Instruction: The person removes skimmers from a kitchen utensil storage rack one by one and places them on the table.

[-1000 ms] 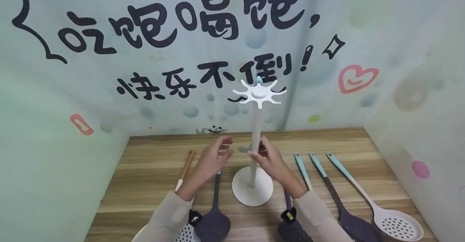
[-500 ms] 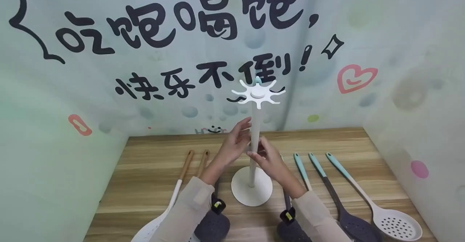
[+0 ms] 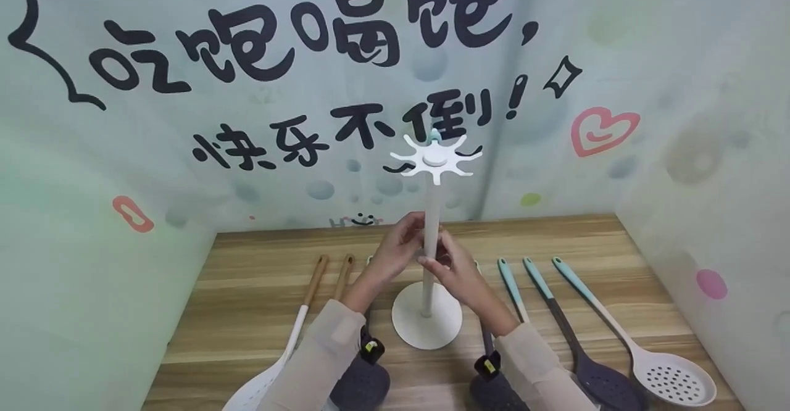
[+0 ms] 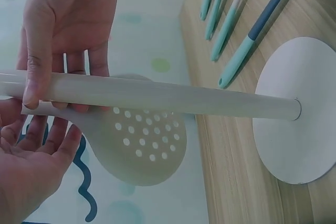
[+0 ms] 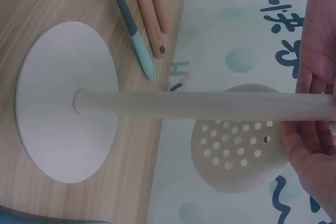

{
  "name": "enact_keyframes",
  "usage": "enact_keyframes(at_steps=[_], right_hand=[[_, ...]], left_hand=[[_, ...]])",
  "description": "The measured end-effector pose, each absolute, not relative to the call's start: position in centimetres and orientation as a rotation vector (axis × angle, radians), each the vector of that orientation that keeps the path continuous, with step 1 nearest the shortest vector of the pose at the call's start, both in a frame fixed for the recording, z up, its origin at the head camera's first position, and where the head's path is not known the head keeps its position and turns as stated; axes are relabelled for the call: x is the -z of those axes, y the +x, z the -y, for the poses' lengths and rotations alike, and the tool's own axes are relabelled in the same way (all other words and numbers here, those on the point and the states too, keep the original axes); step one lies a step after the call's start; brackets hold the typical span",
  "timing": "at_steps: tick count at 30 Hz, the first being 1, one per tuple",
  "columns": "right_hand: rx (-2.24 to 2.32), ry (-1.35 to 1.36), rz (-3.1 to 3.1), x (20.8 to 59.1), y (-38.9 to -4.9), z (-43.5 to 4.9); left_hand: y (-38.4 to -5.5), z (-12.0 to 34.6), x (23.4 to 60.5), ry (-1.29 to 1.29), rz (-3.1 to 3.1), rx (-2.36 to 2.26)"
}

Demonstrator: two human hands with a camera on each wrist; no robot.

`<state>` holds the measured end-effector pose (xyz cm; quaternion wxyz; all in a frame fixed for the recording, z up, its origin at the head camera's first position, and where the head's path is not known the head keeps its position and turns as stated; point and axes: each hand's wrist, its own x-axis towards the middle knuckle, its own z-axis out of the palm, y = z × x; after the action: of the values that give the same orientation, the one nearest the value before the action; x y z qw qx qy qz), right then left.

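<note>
A white utensil stand (image 3: 431, 213) rises from a round base, topped by a ring of hooks. Behind its pole hangs a pale skimmer (image 4: 152, 153), perforated head down; a turquoise handle tip (image 3: 434, 135) shows at the hooks. My right hand (image 3: 458, 272) holds the pole, thumb across the front and fingers behind it, close to the skimmer. On the other side, my left hand (image 3: 392, 253) has its thumb and bent fingers at the skimmer's handle just above the head, apparently pinching it. The pole hides much of that handle.
On the wooden table (image 3: 247, 324), a white skimmer (image 3: 259, 383) with a wooden handle and a dark turner (image 3: 364, 380) lie left. Right lie a dark utensil (image 3: 497, 392), a dark slotted turner (image 3: 608, 383) and a white skimmer (image 3: 676, 380). A printed backdrop (image 3: 278, 201) stands behind.
My left hand has come in from the left to the skimmer behind the pole, and its fingers have bent. The right hand has kept its place on the pole.
</note>
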<state>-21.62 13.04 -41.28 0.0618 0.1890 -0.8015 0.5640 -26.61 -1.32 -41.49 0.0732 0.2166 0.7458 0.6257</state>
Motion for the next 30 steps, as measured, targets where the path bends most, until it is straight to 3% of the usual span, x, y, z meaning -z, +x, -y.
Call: enact_keyframes(at_steps=[30], right_hand=[[-1.733,0.564,2.439,41.21,-21.63,-13.13]], left_hand=[[-26.77,1.46,41.4,0.638,-2.484,-1.91]])
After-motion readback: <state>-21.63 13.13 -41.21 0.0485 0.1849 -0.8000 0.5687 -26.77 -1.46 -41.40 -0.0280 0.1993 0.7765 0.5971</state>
